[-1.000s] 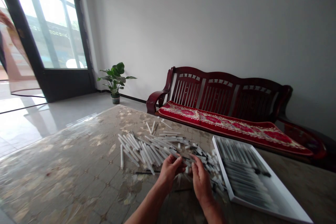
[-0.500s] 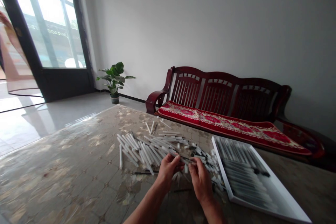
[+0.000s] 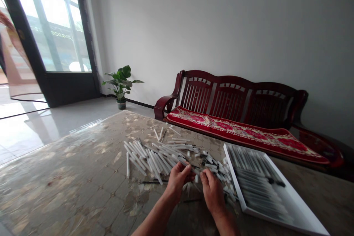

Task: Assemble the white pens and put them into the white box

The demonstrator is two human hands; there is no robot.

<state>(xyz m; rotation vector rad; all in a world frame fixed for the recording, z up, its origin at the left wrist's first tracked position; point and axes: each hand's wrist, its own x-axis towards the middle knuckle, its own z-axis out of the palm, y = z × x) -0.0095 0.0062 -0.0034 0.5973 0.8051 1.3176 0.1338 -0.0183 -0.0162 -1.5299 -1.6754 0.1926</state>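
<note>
Head view: two hands above patterned table [image 3: 91, 199]. Left hand [image 3: 177, 180] pinches one slim pale pen [image 3: 195, 170]; right hand [image 3: 213, 191], fingers bent, at pen's other end, grip unclear. Pen lies between hands, long axis roughly left-right, dipping slightly rightward; tip end unclear. Beyond: loose pens [image 3: 157, 160], overlapping, uncountable. Right: one white tray [image 3: 290, 191], two pen rows [image 3: 257, 191].

From my remote post I look across a table [image 3: 83, 188] with a grey-brown floral pattern crossed by thin lines. On it I see a loose heap of white tubes [image 3: 151, 158], small white and black pieces [image 3: 214, 162] just right of them, a thin dark rod [image 3: 151, 182] on the near side, and a white tray [image 3: 234, 177] beside the pieces
</note>
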